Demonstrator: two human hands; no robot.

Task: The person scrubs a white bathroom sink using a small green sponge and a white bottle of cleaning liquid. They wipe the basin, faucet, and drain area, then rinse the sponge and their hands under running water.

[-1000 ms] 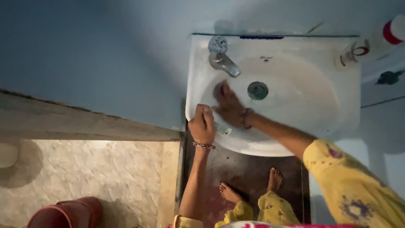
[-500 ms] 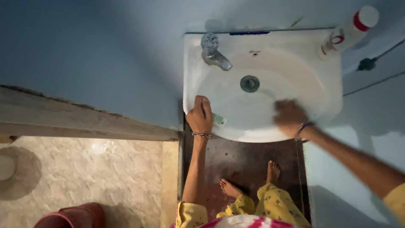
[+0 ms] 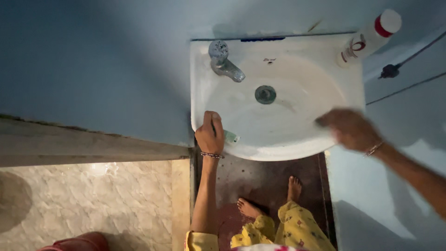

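Head view: white bottle, red band, at sink back corner. Left hand clamped on green-white packet at front rim. Right hand blurred, grip unclear.

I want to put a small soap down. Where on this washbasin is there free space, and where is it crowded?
The back ledge of the washbasin is bare between the tap and the white bottle. The bowl around the drain is open too. The front rim is crowded: the left hand grips its left part, and the blurred right hand is over its right part.
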